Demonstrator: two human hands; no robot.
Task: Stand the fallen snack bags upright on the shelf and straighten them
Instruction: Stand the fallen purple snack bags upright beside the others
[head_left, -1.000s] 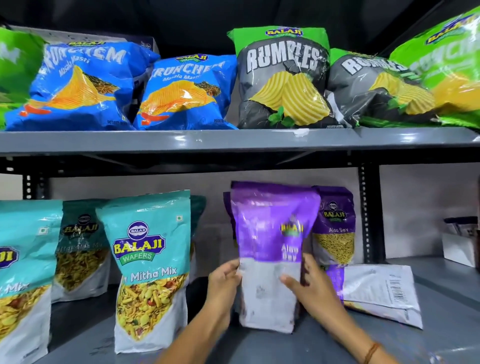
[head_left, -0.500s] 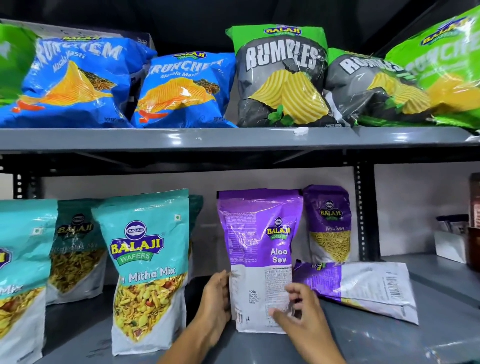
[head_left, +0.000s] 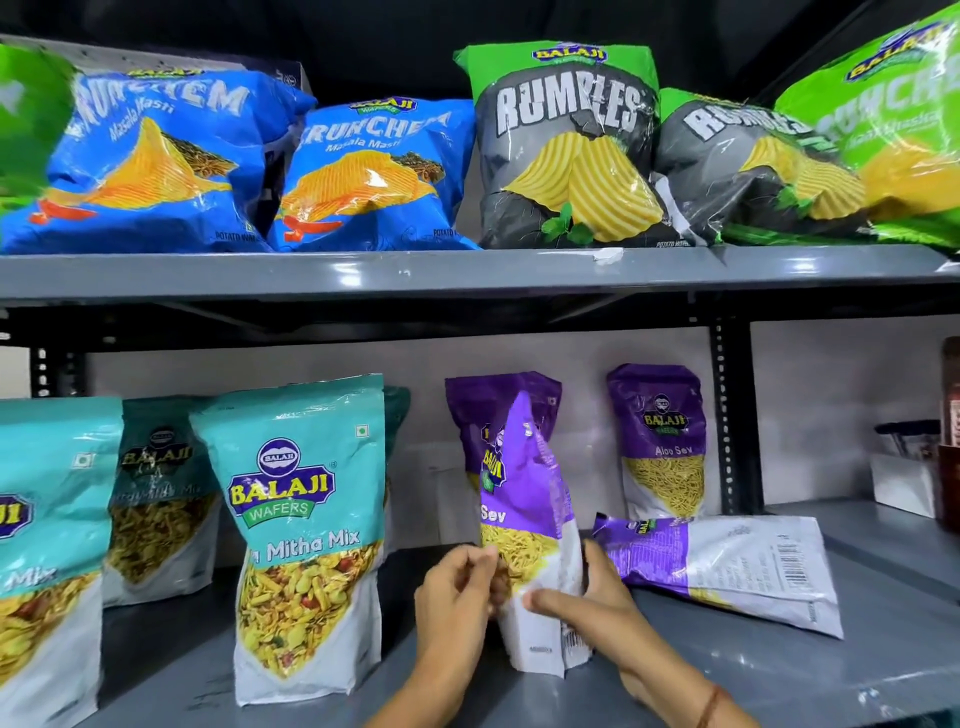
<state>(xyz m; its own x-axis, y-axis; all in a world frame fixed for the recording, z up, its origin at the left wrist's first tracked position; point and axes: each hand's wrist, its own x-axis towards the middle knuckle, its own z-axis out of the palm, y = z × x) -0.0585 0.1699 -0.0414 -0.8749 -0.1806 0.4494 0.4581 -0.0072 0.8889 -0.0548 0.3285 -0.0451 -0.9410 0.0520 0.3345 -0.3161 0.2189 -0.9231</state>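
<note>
A purple Aloo Sev bag (head_left: 524, 499) stands on the lower shelf (head_left: 779, 675), turned edge-on with its front facing left. My left hand (head_left: 457, 603) grips its lower left side and my right hand (head_left: 587, 597) grips its lower right side. To its right, another purple Aloo Sev bag (head_left: 727, 571) lies flat on the shelf, back side up, top pointing left. Behind that one a third purple bag (head_left: 660, 441) stands upright against the wall. Another purple bag stands partly hidden behind the held one.
Teal Mitha Mix bags (head_left: 306, 525) stand upright at the left of the lower shelf. The upper shelf (head_left: 363, 270) carries blue Crunchem (head_left: 363, 171), grey Rumbles (head_left: 566, 145) and green bags. A black upright post (head_left: 730, 415) and a small white box (head_left: 904, 483) are at right.
The held purple bag has been rotated from showing its back face to edge-on with the front toward the left. Both hands stayed on its lower part.
</note>
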